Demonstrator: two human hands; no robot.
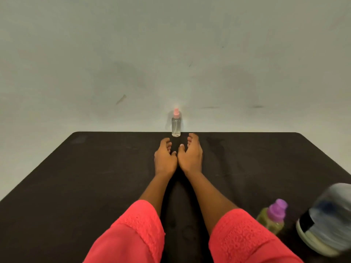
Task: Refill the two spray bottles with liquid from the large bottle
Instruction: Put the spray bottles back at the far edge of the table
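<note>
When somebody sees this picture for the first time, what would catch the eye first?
The left hand and right hand, out of bright red sleeves, reach side by side over the black table, empty, just short of a clear spray bottle with a pink cap at the far edge. At the near right stand a purple-capped bottle and a large blurred bottle.

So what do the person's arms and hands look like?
The left sleeve and right sleeve are loose coral-red fabric, with a textured weave near the cuffs. Below the cuffs nothing is worn: the left hand and right hand show no gloves, rings or watch.
</note>
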